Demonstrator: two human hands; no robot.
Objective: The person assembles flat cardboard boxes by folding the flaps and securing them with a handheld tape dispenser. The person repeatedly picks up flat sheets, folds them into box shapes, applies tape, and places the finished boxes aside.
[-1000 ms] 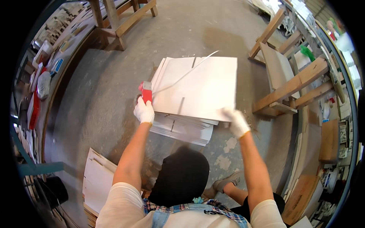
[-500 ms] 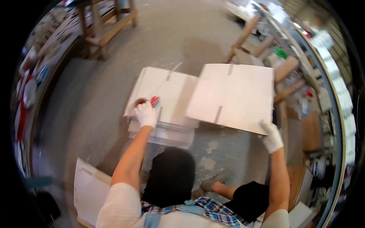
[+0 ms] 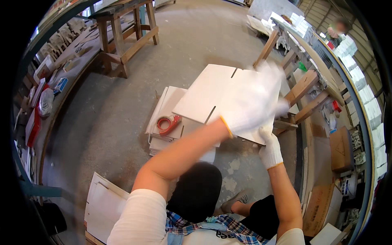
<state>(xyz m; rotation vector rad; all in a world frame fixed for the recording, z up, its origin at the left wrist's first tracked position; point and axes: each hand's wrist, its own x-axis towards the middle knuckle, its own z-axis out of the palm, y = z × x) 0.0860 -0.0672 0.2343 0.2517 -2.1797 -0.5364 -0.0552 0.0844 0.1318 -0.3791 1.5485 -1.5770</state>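
Note:
A flat white cardboard sheet [image 3: 204, 92] with dark slots is held tilted in front of me. My right hand [image 3: 270, 149], in a white knit glove, is closed on its near right edge. My gloved left hand [image 3: 255, 102] reaches across over the sheet's right part. Motion smears its fingers, so I cannot tell whether they touch the sheet. A red tape dispenser [image 3: 168, 124] lies on the stack of cardboard sheets [image 3: 157, 130], left of and partly under the held one.
More white boards [image 3: 104, 204] lean at the lower left. A wooden trestle [image 3: 126, 45] stands at the far left, and a wooden bench [image 3: 304, 85] at the right. Brown cartons [image 3: 341, 149] line the right side. Another person [image 3: 337, 30] is at the far right.
My left hand has let go of the tape dispenser, leaving it on the stack, and has swung right across the held sheet. The sheet and my right hand have shifted left.

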